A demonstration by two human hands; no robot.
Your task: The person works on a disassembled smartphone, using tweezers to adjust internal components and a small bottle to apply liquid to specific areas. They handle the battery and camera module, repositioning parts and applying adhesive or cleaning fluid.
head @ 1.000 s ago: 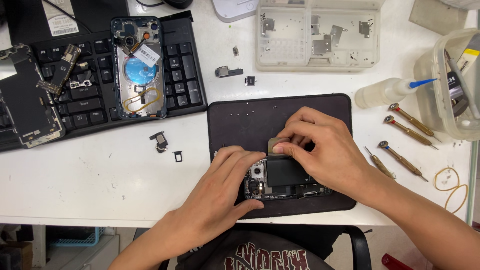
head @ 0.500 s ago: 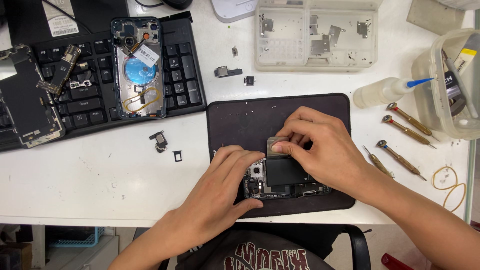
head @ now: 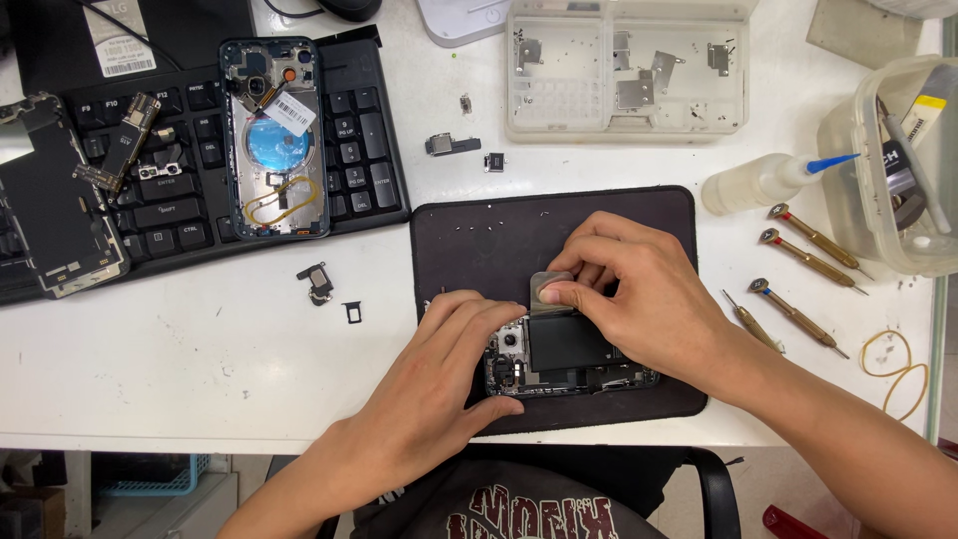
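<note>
Change: hardly any since the earlier frames; both hands sit on the phone as before, the right thumb and forefinger perhaps a touch nearer the grey tab.
Right fingers: right hand [head: 649, 299] has thumb and forefinger pinched together on the tab [head: 547, 287], at the upper left corner of the battery [head: 567, 341].
Left fingers: left hand [head: 449, 379] lies flat and spread, fingers [head: 489, 317] pressing the phone [head: 559, 367] at its left end, thumb along the near edge; holding it down, not gripping.
Phone: opened, on the black mat [head: 479, 240], near the front edge of the worktop [head: 200, 359]; long axis runs left to right.
Key relation: tab stands just above the battery, directly under the right fingertips; the right hand has it, the left only steadies from the left side.
Around: screwdrivers [head: 798, 260] and glue bottle [head: 763, 182] to the right; parts tray [head: 624, 70] beyond the mat; keyboard [head: 190, 170] at left, carrying another open phone [head: 274, 140].
</note>
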